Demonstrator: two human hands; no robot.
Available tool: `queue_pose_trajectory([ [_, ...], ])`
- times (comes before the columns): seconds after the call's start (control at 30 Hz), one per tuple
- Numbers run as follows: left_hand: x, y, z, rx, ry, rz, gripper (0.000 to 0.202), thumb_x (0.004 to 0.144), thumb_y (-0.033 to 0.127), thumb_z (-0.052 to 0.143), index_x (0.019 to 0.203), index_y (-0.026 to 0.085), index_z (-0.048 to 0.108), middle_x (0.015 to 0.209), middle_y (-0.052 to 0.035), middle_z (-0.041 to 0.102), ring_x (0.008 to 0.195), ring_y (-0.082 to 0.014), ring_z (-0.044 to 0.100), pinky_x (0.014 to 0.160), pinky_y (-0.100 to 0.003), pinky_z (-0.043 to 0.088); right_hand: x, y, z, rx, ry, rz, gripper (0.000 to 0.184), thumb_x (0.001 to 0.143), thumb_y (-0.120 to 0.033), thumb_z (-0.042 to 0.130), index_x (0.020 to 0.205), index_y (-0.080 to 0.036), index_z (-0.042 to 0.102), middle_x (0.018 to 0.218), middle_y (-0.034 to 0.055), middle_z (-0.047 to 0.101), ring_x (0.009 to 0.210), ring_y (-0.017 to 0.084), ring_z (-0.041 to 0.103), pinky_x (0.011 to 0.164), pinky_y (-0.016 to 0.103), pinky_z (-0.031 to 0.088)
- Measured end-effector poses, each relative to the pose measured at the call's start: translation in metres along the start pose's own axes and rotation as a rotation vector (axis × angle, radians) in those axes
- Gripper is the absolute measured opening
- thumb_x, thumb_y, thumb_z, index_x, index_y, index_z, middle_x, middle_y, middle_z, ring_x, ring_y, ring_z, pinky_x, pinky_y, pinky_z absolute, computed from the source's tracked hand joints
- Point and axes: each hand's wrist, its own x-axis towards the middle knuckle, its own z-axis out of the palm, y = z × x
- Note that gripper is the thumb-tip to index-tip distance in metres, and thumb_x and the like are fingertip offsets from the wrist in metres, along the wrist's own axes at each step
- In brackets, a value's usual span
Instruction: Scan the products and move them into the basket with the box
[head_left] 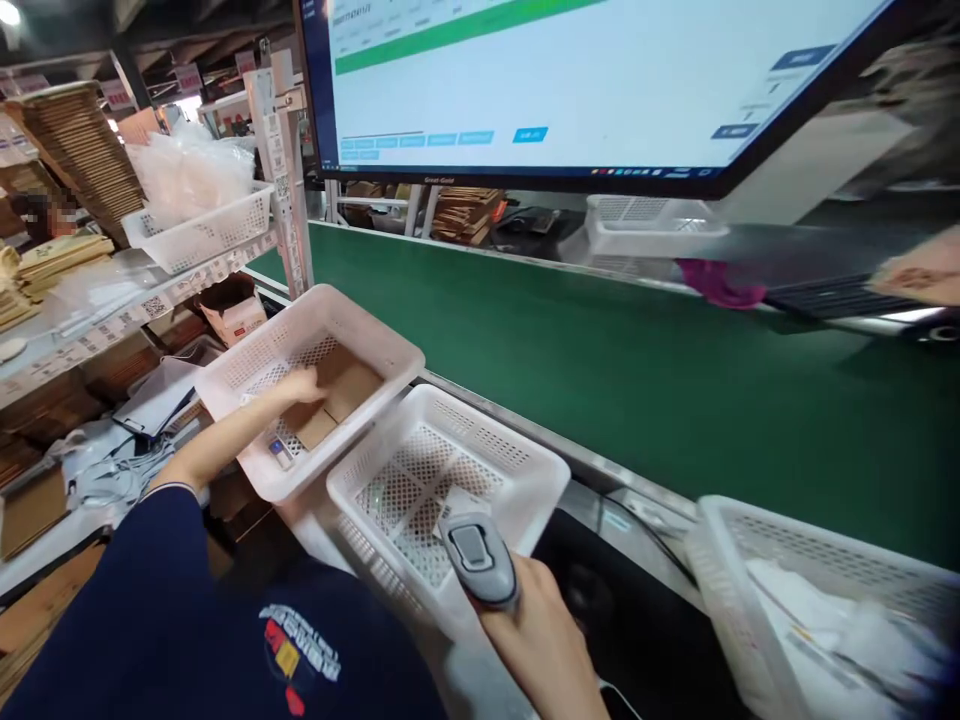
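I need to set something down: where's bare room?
The flat green belt looks bare between the middle white plastic basket and the black-framed monitor. Crowded: the left white plastic basket, with flat brown cardboard and the left hand inside, and the right white plastic basket, holding white items.

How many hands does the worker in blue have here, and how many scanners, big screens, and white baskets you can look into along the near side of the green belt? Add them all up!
Hands: 2 (left hand, right hand)
Scanner: 1
Big screen: 1
Baskets: 3 (left basket, middle basket, right basket)
Total: 7
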Motion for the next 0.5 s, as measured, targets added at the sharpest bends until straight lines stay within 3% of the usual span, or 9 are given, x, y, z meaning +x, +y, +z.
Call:
queue_pose_trajectory([
  [0.07, -0.007, -0.012, 0.004, 0.017, -0.066, -0.004, 0.029, 0.082, 0.019, 0.082, 0.104, 0.005, 0.069, 0.115, -0.0234, 0.073, 0.118, -0.0357, 0.070, 0.104, -0.038, 0.053, 0.003, -0.003, 0.000, 0.037, -0.017, -0.024, 0.047, 0.089, -0.047, 0.054, 0.126, -0.022, 0.069, 0.126, 0.0158, 0.066, 0.096, 0.033, 0.074, 0.070, 0.037, 0.056],
  [0.17, -0.018, -0.016, 0.000, 0.018, 0.012, 0.046, 0.027, 0.082, 0.013, 0.077, 0.108, 0.007, 0.071, 0.113, -0.0199, 0.074, 0.108, -0.0329, 0.072, 0.097, -0.039, 0.055, 0.007, -0.005, -0.001, 0.070, -0.023, -0.075, 0.047, 0.088, -0.046, 0.056, 0.125, -0.022, 0.070, 0.126, 0.0156, 0.067, 0.094, 0.032, 0.074, 0.067, 0.035, 0.056],
  [0.27, -0.022, -0.008, -0.020, -0.025, 0.077, 0.135, 0.039, 0.084, 0.009, 0.071, 0.123, 0.011, 0.069, 0.109, -0.0135, 0.077, 0.102, -0.0291, 0.073, 0.095, -0.040, 0.057, 0.008, -0.004, -0.001, 0.088, -0.010, -0.126, 0.046, 0.087, -0.046, 0.057, 0.123, -0.021, 0.070, 0.124, 0.0152, 0.067, 0.101, 0.033, 0.074, 0.074, 0.036, 0.059],
  [0.33, -0.020, -0.001, -0.039, -0.048, 0.051, 0.213, 0.032, 0.086, 0.007, 0.066, 0.116, 0.014, 0.074, 0.102, -0.0092, 0.079, 0.099, -0.0271, 0.073, 0.097, -0.040, 0.057, 0.006, -0.001, -0.001, 0.096, -0.001, -0.142, 0.046, 0.087, -0.048, 0.058, 0.122, -0.021, 0.070, 0.123, 0.0151, 0.068, 0.104, 0.033, 0.074, 0.078, 0.037, 0.060],
  [0.4, -0.013, 0.007, -0.055, -0.070, 0.078, 0.290, 0.028, 0.089, 0.007, 0.059, 0.110, 0.015, 0.076, 0.108, -0.0090, 0.080, 0.105, -0.0264, 0.073, 0.103, -0.040, 0.055, 0.004, 0.002, -0.001, 0.090, 0.014, -0.151, 0.047, 0.087, -0.049, 0.058, 0.123, -0.022, 0.070, 0.123, 0.0151, 0.068, 0.104, 0.033, 0.074, 0.078, 0.037, 0.061],
  [0.5, 0.000, 0.012, -0.062, -0.135, 0.182, 0.378, 0.039, 0.094, 0.020, 0.063, 0.131, 0.012, 0.070, 0.137, -0.0156, 0.072, 0.127, -0.0291, 0.067, 0.115, -0.041, 0.050, -0.001, 0.004, -0.001, 0.063, 0.047, -0.168, 0.046, 0.087, -0.048, 0.058, 0.121, -0.020, 0.071, 0.119, 0.0150, 0.069, 0.100, 0.032, 0.074, 0.077, 0.036, 0.061],
])
